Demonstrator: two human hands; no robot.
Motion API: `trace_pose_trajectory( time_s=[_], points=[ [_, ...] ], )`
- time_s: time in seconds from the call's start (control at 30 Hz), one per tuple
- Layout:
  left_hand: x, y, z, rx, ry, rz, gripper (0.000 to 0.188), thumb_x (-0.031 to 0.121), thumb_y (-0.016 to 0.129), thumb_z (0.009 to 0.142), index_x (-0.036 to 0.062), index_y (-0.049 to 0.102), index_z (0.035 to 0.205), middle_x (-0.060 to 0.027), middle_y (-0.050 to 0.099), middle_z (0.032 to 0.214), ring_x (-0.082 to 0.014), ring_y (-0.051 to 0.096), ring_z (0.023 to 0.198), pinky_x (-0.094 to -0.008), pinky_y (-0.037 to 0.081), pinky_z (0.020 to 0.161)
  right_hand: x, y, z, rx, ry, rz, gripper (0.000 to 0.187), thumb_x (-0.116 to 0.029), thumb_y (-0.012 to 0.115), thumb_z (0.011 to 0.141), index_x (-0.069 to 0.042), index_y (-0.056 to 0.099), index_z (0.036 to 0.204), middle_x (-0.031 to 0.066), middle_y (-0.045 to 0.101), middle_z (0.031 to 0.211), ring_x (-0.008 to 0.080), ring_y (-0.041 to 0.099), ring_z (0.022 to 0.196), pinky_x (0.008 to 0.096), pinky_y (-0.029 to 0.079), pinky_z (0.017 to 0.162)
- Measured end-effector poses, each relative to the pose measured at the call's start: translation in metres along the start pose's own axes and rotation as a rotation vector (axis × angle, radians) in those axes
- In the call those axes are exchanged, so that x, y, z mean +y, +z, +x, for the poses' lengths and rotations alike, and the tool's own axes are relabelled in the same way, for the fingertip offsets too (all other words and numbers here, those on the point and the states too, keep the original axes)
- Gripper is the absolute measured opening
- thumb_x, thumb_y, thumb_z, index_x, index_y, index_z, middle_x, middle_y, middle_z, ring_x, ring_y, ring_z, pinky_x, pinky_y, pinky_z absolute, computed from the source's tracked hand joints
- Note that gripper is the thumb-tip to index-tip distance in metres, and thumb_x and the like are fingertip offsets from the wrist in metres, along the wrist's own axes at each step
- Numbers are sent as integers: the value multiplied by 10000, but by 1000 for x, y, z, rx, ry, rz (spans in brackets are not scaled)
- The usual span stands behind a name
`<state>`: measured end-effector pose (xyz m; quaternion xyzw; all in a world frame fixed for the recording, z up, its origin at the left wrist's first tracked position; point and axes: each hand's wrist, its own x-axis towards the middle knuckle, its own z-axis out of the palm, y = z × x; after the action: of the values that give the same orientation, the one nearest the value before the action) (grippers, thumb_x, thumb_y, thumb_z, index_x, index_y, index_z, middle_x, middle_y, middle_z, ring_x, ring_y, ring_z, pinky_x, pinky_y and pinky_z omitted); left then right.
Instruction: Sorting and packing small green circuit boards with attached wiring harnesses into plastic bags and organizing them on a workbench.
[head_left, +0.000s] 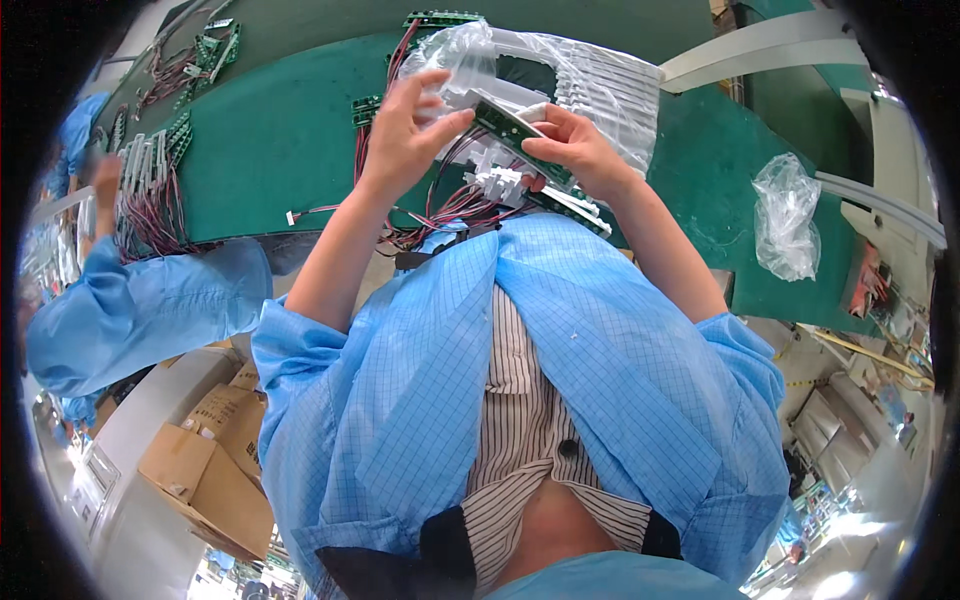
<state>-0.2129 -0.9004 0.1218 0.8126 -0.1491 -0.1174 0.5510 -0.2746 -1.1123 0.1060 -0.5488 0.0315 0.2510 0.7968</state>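
My right hand (585,152) grips a green circuit board (503,126) between thumb and fingers, tilted above the bench. A white plastic piece shows at the board's far edge, beside my right fingers. My left hand (405,138) is at the board's left end, fingers apart and thumb tip close to it; whether the thumb touches is unclear. Below the board, near my body, lie white plastic parts (497,184) and a tangle of dark red and black wires (465,212). Another green board with a white strip (572,208) lies partly hidden under my right hand.
Behind my hands, a clear plastic bag (640,120) holds rows of white strips. A crumpled clear bag (787,215) lies on the green bench (700,190) at right. At left, wired boards (150,190) lie near a co-worker in blue (150,300). Cardboard boxes (212,450) stand below.
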Motion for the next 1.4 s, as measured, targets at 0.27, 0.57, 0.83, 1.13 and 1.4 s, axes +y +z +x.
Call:
trace_pose_trajectory(
  time_s=[0.27, 0.57, 0.83, 1.13, 1.4],
  points=[
    [-10, 18, -8, -130, -176, -564, 259, 15, 598, 750, 15, 524, 998, -42, 590, 844, -76, 546, 754, -196, 443, 669, 6, -3, 5, -34, -62, -243, 325, -213, 582, 819, -5, 506, 1056, 54, 587, 856, 104, 572, 698, 232, 473, 640],
    [-11, 38, -16, -2, -32, -323, 210, -10, 596, 734, 16, 521, 928, -13, 574, 759, -54, 530, 686, -185, 439, 610, 19, 15, 15, 253, -252, -569, 157, -156, 529, 817, -9, 574, 781, -5, 542, 602, 36, 501, 614, 211, 422, 558],
    [-25, 40, -9, 88, -62, -293, 197, 83, 636, 686, -5, 549, 839, -49, 614, 678, -64, 552, 614, -215, 446, 553, 7, 29, 20, 442, -276, -1062, 204, -202, 549, 759, 1, 550, 740, 119, 575, 571, 175, 587, 503, 283, 440, 473],
    [-24, 38, -11, 55, -147, -492, 209, 41, 631, 691, -11, 532, 867, -46, 608, 739, -64, 552, 661, -199, 440, 578, 15, 8, 31, 256, -156, -856, 276, -290, 504, 730, -18, 545, 724, 171, 561, 664, 314, 560, 637, 390, 428, 555],
    [-28, 36, -11, 2, -113, -372, 213, 80, 638, 691, 2, 547, 867, -28, 599, 675, -57, 547, 610, -203, 435, 540, 9, 25, 22, 270, -168, -950, 270, -279, 466, 753, -18, 531, 728, 173, 567, 685, 332, 561, 660, 415, 432, 575]
  ],
)
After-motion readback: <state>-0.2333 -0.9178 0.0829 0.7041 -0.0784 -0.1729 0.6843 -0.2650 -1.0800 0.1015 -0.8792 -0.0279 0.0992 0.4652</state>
